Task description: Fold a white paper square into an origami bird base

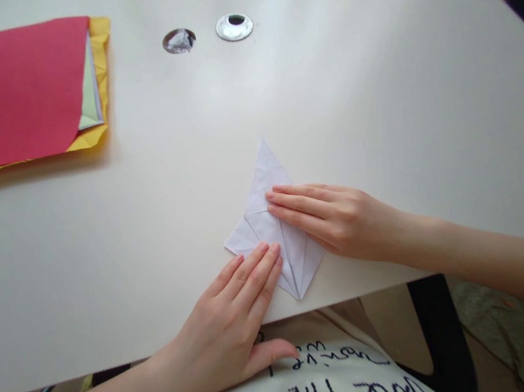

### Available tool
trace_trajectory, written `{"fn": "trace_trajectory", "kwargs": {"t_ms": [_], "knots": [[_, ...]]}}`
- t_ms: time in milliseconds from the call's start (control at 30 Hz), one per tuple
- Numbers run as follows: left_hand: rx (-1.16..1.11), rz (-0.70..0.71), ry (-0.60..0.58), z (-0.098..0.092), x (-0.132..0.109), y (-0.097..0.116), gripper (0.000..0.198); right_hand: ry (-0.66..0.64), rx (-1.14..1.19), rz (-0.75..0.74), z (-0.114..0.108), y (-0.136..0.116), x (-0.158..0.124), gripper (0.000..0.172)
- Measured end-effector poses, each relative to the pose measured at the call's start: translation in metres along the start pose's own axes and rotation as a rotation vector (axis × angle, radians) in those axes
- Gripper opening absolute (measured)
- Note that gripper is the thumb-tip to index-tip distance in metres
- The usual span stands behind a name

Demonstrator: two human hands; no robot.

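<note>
A folded piece of white paper (264, 225) lies flat near the table's front edge, one point aimed away from me and another toward me. Creases and a raised flap show on its surface. My left hand (240, 301) rests on its lower left part, fingers stretched out flat and thumb apart near the table edge. From the right, my right hand (331, 214) lies across the paper's middle and right side, its fingers extended and pressed down. Part of the paper's right edge is hidden under that hand.
A stack of coloured paper, with a red sheet (21, 93) over yellow sheets (101, 48), sits at the far left of the white table (401, 97). Farther back are a round hole (178, 41) with crumpled material inside and a round silver grommet (227, 30).
</note>
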State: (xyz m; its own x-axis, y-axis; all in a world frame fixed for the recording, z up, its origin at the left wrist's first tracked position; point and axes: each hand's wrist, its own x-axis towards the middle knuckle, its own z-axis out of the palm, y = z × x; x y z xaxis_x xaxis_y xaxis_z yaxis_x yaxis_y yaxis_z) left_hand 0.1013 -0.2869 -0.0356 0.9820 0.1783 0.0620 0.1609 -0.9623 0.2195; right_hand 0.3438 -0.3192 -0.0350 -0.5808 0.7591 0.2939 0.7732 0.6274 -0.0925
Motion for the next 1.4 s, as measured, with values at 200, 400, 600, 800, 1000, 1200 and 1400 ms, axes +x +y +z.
{"fn": "trace_trajectory", "kwargs": {"t_ms": [200,400,600,800,1000,1200,1400], "knots": [[0.019,0.006,0.01,0.0014,-0.003,0.0036,0.079,-0.002,-0.008,0.01,-0.0008,-0.0004,0.0007,0.03],[0.078,0.02,0.002,0.0015,-0.0023,0.0045,0.078,0.003,-0.006,0.002,-0.0003,-0.0004,0.0004,0.03],[0.098,0.019,0.02,0.0036,-0.0012,0.0062,0.079,-0.003,-0.01,0.006,0.0001,-0.0003,0.0005,0.031],[0.082,0.032,0.021,0.0041,-0.0043,0.0088,0.074,-0.004,-0.004,0.0,0.0006,-0.0007,0.0005,0.031],[0.034,0.037,0.025,0.004,-0.0052,0.0087,0.072,-0.005,-0.004,0.0,0.0006,-0.0003,-0.0001,0.032],[-0.002,0.057,0.01,0.0045,-0.0078,0.008,0.07,-0.002,0.003,0.0,0.0003,0.0002,-0.0004,0.031],[-0.04,0.079,-0.005,0.003,-0.0105,0.0066,0.069,0.004,0.002,0.004,-0.0001,0.0,0.0002,0.031]]}}
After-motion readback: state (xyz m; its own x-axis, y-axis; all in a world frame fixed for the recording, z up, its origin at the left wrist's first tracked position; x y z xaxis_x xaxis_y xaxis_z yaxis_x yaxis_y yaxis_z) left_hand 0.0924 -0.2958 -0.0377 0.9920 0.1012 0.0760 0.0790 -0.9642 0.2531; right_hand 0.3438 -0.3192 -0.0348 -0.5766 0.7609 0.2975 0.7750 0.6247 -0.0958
